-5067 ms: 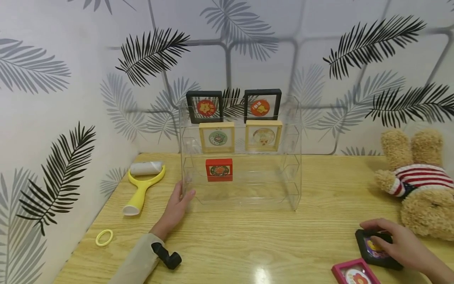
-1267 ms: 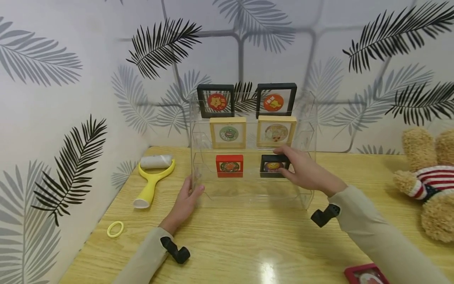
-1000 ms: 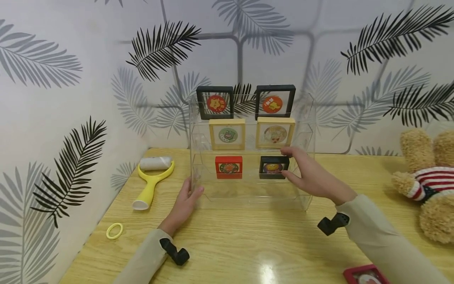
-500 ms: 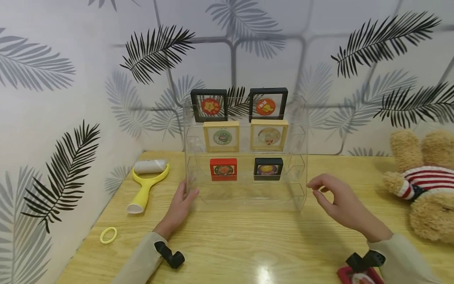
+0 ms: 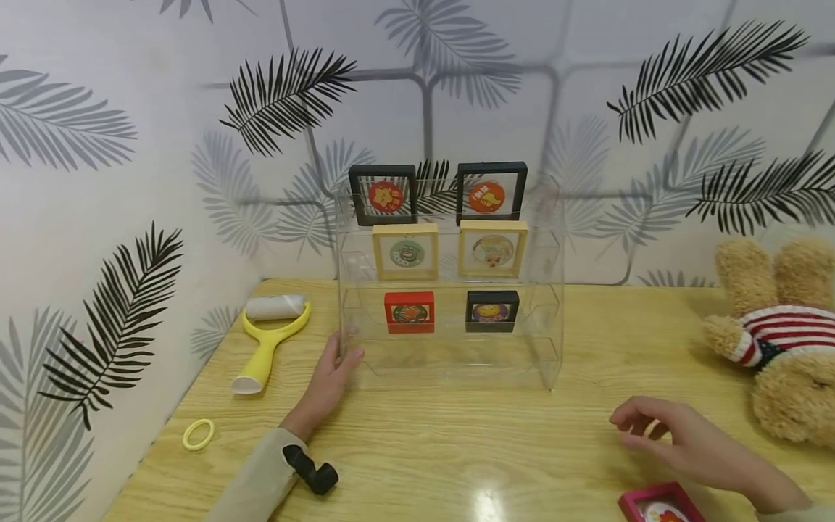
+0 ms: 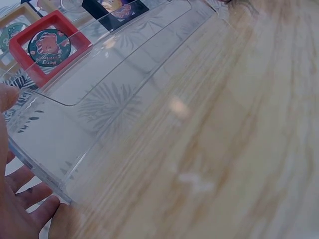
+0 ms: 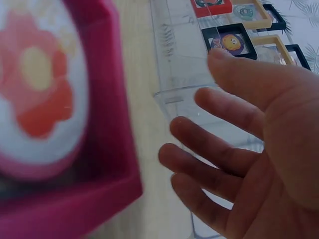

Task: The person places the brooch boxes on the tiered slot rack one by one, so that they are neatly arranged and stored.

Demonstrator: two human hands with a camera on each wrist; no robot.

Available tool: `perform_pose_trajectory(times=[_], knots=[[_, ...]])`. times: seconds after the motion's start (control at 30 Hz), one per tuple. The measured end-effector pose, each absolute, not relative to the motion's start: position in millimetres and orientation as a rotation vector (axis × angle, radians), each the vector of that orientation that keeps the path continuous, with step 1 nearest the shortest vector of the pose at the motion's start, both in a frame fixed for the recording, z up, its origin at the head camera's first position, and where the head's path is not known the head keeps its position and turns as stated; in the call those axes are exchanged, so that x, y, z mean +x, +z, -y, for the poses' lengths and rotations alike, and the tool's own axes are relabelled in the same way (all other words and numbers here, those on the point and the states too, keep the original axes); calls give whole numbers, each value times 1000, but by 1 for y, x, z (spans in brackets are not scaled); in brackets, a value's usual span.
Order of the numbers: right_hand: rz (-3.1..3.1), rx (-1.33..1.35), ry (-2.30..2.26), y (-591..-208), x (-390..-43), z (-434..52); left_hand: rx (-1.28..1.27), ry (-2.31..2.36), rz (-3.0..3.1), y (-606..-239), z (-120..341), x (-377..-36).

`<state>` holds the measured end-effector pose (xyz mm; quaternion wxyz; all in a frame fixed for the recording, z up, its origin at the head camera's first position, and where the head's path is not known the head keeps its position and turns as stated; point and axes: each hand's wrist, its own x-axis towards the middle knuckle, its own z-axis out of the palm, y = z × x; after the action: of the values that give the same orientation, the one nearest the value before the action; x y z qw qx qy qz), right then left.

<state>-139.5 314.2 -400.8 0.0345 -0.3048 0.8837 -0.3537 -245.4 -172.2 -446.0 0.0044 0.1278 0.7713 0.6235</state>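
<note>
A clear acrylic display rack (image 5: 450, 355) stands on the table in the head view, bearing two large black frames (image 5: 492, 167) on top, two cream frames (image 5: 405, 275) below, then a red frame (image 5: 409, 297) and a small black frame (image 5: 492, 296). My left hand (image 5: 323, 384) holds the rack's left side, thumb in front and fingers around the edge. My right hand (image 5: 685, 438), fingers loosely bent and holding nothing, hovers just above a magenta frame (image 5: 629, 505) with a flower badge. In the right wrist view the magenta frame (image 7: 124, 124) looms close beside the palm.
A yellow-handled lint roller (image 5: 261, 355) and a yellow ring (image 5: 198, 435) lie at the table's left. At the right lies a teddy bear (image 5: 789, 341) in a striped top. A leaf-patterned wall stands right behind the rack.
My right hand brought the small black frame from the table to the rack's third tier, let it go and moved back down right, near the magenta frame. My left hand stayed on the rack.
</note>
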Motion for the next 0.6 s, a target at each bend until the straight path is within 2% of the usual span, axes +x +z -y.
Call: perform_pose_trajectory(times=[0.33, 0.6], knots=[[-2423, -985, -1109, -423, -116, -335, 410, 1931, -2436, -445, 172, -247], [-2350, -953, -1165, -436, -114, -342, 395, 1934, -2429, -444, 171, -246]])
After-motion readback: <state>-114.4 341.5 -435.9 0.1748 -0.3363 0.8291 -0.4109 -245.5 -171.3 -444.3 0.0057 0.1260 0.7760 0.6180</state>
